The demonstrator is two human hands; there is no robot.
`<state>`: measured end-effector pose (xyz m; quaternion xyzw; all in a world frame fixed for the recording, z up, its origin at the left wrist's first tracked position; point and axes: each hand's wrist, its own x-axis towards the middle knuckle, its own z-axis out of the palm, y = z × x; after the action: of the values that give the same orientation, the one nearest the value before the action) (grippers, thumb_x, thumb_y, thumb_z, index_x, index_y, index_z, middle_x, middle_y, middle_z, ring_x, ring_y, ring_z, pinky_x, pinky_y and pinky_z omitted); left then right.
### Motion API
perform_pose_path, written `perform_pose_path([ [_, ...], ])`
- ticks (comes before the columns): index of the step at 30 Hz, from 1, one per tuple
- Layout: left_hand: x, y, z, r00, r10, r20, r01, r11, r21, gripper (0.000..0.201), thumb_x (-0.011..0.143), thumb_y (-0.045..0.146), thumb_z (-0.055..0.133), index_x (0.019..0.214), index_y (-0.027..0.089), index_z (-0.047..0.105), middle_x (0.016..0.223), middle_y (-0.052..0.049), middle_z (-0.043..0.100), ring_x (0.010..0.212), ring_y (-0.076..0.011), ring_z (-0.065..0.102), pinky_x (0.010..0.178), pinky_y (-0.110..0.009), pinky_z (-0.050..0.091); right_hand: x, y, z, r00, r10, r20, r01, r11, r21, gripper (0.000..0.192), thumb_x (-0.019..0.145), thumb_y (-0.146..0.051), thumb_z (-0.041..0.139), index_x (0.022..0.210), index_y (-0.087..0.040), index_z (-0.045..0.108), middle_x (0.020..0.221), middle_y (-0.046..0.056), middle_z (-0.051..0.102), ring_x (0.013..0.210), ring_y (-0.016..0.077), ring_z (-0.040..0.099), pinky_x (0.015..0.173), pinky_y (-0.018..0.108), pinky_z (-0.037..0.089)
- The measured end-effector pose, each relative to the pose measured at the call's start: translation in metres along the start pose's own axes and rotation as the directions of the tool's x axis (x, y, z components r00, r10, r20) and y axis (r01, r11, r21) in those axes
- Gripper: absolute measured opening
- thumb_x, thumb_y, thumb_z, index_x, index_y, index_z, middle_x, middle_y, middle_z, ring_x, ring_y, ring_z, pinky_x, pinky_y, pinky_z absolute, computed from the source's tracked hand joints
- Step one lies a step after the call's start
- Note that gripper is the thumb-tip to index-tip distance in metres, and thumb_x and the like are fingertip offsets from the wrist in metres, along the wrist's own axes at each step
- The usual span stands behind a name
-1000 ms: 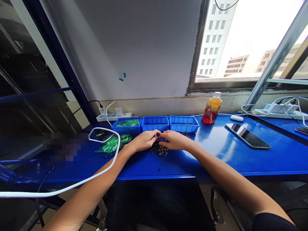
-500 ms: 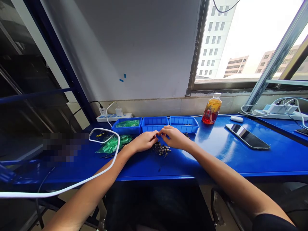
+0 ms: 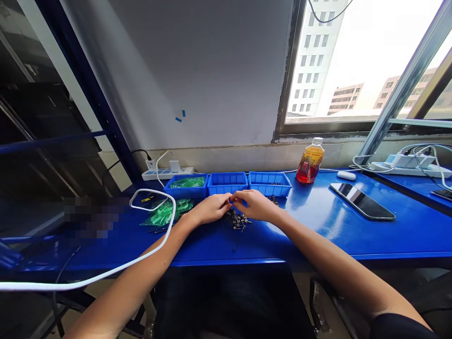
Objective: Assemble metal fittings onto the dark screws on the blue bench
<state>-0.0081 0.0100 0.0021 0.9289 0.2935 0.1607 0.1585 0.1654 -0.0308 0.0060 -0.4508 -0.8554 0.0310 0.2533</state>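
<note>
Directly below and just in front of the two hands lies a pile of small dark metal parts [image 3: 237,219] on the blue bench [image 3: 318,230]. The left hand [image 3: 211,207] and right hand [image 3: 254,204] meet fingertip to fingertip above the far edge of that pile, both curled with fingers pinched inward. Whatever sits between the fingertips is too small to resolve; whether either hand actually grips a part cannot be determined. One stray part [image 3: 234,246] lies apart from the pile, nearer the bench's front edge.

Individual shapes within the pile are hard to make out. A blurred, pixelated patch covers part of the bench at the left. The white cable [image 3: 155,247] runs off the left edge of the frame.

Three blue trays stand in a row just behind the hands. The left tray [image 3: 186,190] holds green plastic bags. The middle tray [image 3: 227,187] shows no contents from this angle. The right tray [image 3: 270,188] holds a few small dark pieces, barely visible. More green bags [image 3: 165,211] lie loose on the bench, in front of the left tray and beside the left hand.

Further right stand an orange drink bottle [image 3: 310,162] and a phone [image 3: 362,201] lying flat, well apart from the hands.
</note>
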Motion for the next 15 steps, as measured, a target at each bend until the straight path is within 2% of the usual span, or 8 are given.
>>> perform_pose_path([
  [8,-0.0011,0.0001,-0.0005,0.999,-0.051,0.000,0.051,0.999,0.006,0.024,0.085,0.023,0.040,0.104,0.016,0.052,0.081,-0.004,0.062,0.073,-0.0185,0.058,0.065,-0.027,0.041,-0.0010,-0.0036,-0.0030,0.998,0.058,0.010,-0.057,0.998,-0.022,0.019,0.080,-0.018,0.053,0.097,-0.017,0.062,0.083,0.004,0.069,0.073,0.0153,0.063,0.065,0.024,0.040],
  [12,-0.0006,-0.0016,0.0002,0.999,-0.049,-0.025,0.049,0.999,0.016,0.028,0.083,0.019,0.040,0.108,0.015,0.052,0.076,-0.003,0.062,0.068,-0.0165,0.057,0.062,-0.025,0.041,-0.0016,-0.0025,-0.0021,0.999,0.042,0.020,-0.042,0.999,-0.018,0.019,0.081,-0.022,0.054,0.097,-0.017,0.063,0.086,0.004,0.070,0.066,0.0137,0.062,0.063,0.024,0.040],
  [15,0.0001,-0.0022,0.0007,0.997,-0.066,-0.029,0.066,0.998,0.012,0.036,0.084,0.021,0.040,0.119,0.014,0.048,0.078,-0.004,0.064,0.071,-0.0171,0.059,0.065,-0.025,0.042,-0.0019,-0.0011,-0.0007,1.000,0.016,0.004,-0.016,1.000,0.008,0.020,0.080,-0.022,0.054,0.098,-0.018,0.063,0.088,0.004,0.070,0.066,0.0135,0.062,0.063,0.024,0.040],
])
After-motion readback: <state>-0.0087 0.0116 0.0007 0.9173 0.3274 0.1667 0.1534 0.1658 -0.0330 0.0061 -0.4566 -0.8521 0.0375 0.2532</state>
